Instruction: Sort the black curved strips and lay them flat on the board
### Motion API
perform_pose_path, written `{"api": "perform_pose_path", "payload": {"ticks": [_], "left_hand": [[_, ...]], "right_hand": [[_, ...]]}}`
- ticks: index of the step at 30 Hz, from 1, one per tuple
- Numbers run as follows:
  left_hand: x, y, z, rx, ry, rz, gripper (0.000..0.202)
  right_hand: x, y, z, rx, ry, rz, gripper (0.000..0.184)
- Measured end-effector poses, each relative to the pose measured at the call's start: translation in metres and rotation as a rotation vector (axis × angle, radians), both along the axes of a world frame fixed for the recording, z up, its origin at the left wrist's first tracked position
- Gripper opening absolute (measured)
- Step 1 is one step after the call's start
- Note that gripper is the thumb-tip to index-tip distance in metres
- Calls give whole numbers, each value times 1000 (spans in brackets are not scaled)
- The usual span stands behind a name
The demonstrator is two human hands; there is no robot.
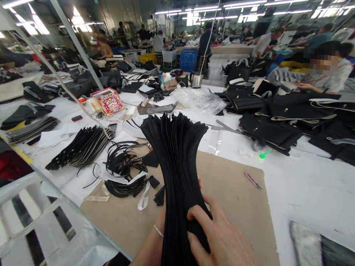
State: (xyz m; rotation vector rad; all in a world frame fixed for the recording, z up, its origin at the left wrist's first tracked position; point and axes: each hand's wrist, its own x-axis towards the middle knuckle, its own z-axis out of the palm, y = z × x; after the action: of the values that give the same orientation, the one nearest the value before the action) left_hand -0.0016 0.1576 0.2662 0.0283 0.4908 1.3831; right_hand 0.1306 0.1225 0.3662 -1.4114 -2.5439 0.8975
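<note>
A thick stack of black flat strips [177,167] fans out upward and away from me, above a brown board [232,185] on the white table. My right hand [223,243] wraps its fingers over the stack's near end, thumb on the right side. My left hand is mostly hidden behind the stack; only its wrist [154,236], with a thin bracelet, shows under the stack's left side. A coil of thin black cords [123,169] and small black pieces lie just left of the stack.
Another fanned pile of black pieces [82,148] lies to the left. Black bags [269,130] crowd the far right, with clear plastic [200,99] and a colourful box [107,100] behind. A pink pen [253,180] rests on the board's far corner. Other people work at tables beyond.
</note>
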Motion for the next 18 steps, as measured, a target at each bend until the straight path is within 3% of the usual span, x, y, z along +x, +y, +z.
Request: {"api": "perform_pose_path", "payload": {"ticks": [6,18], "left_hand": [[0,3,-2,3,-12,1,41],[2,1,2,19,-33,11,41]], "right_hand": [[0,0,-4,28,3,6,34],[1,-2,-2,37,-11,19,17]]}}
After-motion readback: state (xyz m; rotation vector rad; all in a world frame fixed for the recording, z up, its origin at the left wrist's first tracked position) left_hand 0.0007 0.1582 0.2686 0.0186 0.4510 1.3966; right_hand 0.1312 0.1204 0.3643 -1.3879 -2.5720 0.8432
